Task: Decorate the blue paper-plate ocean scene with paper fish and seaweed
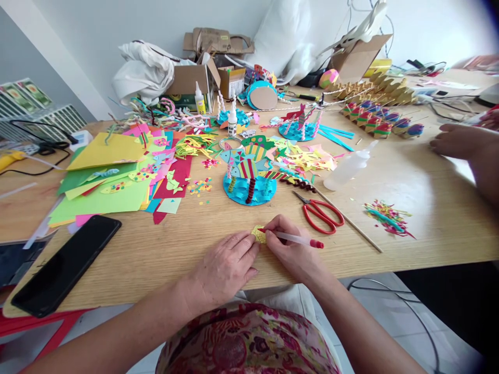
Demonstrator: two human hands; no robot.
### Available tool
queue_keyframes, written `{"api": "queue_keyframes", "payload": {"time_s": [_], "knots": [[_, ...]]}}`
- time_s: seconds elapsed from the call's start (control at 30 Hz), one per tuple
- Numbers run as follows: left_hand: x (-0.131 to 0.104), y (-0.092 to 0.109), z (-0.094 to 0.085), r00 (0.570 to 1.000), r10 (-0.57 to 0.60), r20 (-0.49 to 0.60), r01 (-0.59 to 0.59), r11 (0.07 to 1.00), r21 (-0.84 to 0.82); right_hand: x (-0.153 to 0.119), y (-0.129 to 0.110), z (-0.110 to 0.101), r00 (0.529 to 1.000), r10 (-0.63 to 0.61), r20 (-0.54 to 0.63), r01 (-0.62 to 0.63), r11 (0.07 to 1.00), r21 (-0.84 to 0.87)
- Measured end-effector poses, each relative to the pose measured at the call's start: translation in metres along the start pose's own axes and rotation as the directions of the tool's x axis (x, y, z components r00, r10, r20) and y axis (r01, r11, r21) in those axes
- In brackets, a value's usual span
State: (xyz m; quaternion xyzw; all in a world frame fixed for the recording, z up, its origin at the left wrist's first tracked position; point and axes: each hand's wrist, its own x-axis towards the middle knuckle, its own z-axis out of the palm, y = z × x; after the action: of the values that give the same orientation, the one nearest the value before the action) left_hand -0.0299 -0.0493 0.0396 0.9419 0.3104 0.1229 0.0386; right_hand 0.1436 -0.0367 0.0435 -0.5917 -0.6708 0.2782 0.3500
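Observation:
Red scissors (323, 214) lie spread on the table just beyond my right hand (292, 246), which is closed around a pen (298, 239) with a clear barrel and a red end. The pen's tip touches a small yellow paper cutout (259, 235) with fine marks on it. My left hand (230, 262) lies flat on the table, its fingertips at the cutout's left edge and its thumb apart. Straight ahead stands a blue round base (249, 195) with striped paper fish (245, 165) raised on twisted posts.
A black phone (68, 265) and stacked coloured paper (97, 192) lie left. A wooden stick (351, 222), a white squeeze bottle (346, 169) and colourful scraps (388, 217) lie right. Glue bottles (232, 120) stand behind. Another person's hand (454, 140) rests at the right edge.

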Motion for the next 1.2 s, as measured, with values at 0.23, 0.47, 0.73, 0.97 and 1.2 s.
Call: {"api": "queue_keyframes", "payload": {"time_s": [0.23, 0.47, 0.73, 0.97, 1.2], "knots": [[-0.0014, -0.001, 0.0002, 1.0, 0.005, 0.002, -0.005, 1.0, 0.005, -0.0012, 0.0013, -0.0005, 1.0, 0.003, -0.002, -0.003, 1.0, 0.005], [-0.0002, -0.0002, -0.0004, 1.0, 0.0, 0.001, 0.0, 1.0, 0.001, -0.0001, -0.0015, -0.0007, 1.0, -0.008, 0.001, 0.008, 1.0, -0.009], [-0.0008, -0.0004, 0.0, 1.0, 0.006, 0.002, -0.006, 1.0, 0.005, -0.0015, -0.0003, -0.0012, 1.0, -0.009, -0.004, 0.009, 1.0, -0.007], [-0.0009, 0.0, 0.0002, 1.0, 0.003, 0.0, -0.003, 1.0, 0.004, -0.0026, -0.0008, -0.0018, 1.0, 0.001, 0.004, -0.001, 1.0, 0.031], [-0.0007, -0.0003, 0.0004, 1.0, 0.002, -0.003, -0.002, 1.0, -0.003, -0.0014, 0.0011, -0.0007, 0.999, 0.007, -0.033, -0.006, 0.999, 0.054]]}}
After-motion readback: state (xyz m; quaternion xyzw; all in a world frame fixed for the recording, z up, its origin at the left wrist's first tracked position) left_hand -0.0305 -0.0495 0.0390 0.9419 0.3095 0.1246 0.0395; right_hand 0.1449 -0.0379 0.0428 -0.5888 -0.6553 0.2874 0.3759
